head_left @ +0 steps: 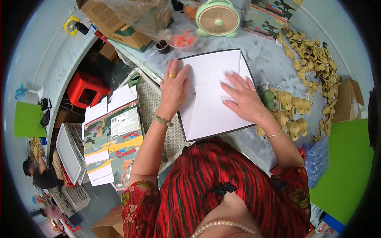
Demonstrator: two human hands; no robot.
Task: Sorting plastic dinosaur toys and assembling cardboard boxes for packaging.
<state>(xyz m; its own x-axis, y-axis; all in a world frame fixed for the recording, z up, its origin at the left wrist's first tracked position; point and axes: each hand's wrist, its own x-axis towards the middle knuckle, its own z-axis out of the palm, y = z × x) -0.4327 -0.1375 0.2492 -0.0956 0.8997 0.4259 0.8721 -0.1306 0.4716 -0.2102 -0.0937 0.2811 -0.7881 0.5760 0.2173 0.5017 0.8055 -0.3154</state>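
Note:
An open carton (212, 105), white inside with a dark rim, lies on the table right in front of me. Its inner flaps are folded down and overlap at the bottom. My left hand (173, 87), with a ring and a beaded bracelet, rests along the carton's left wall with its fingers stretched out. My right hand (247, 102) lies spread over the flaps on the right side; its fingertips are slightly blurred. Just beyond that hand, a green toy figure (269, 99) stands among tan toy pieces (291, 104).
Flattened printed cartons (113, 139) lie at left on a pale perforated crate (149, 95). A green fan (218, 20) stands at the back, near a bowl of orange-red pieces (183, 39). More tan pieces (313, 59) pile up at right. A red stool (88, 89) is on the floor.

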